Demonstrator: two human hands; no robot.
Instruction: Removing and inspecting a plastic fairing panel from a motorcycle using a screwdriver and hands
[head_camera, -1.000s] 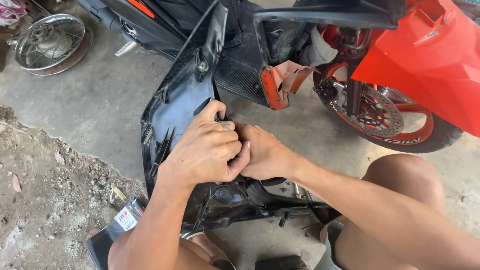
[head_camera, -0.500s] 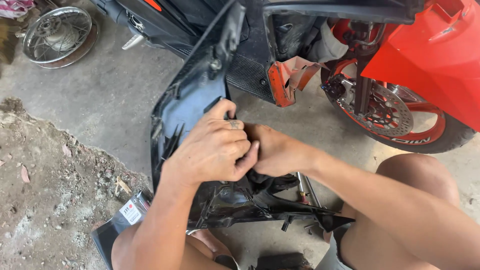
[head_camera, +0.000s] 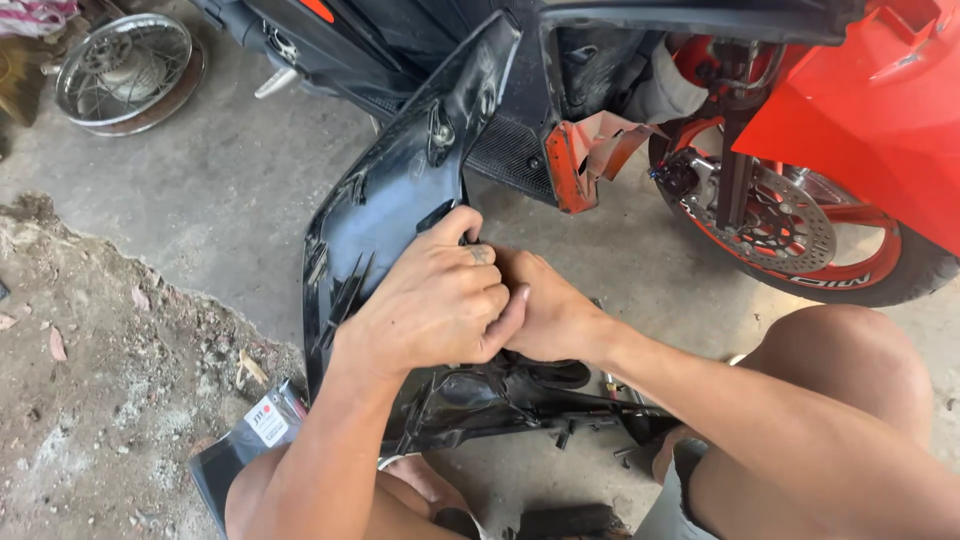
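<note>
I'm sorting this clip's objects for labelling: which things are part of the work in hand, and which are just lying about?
In hand:
- black fairing panel, gripped at its edge
- left hand
- right hand, pressed against the left

Lying about:
- spoked wheel on the floor
- red motorbike with front wheel
- rubble patch

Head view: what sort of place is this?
Probably a motorcycle repair spot, likely informal. A red motorcycle stands on bare concrete, a loose spoked wheel lies on the floor, and both hands, left hand and right hand, work on a detached black fairing panel.
</note>
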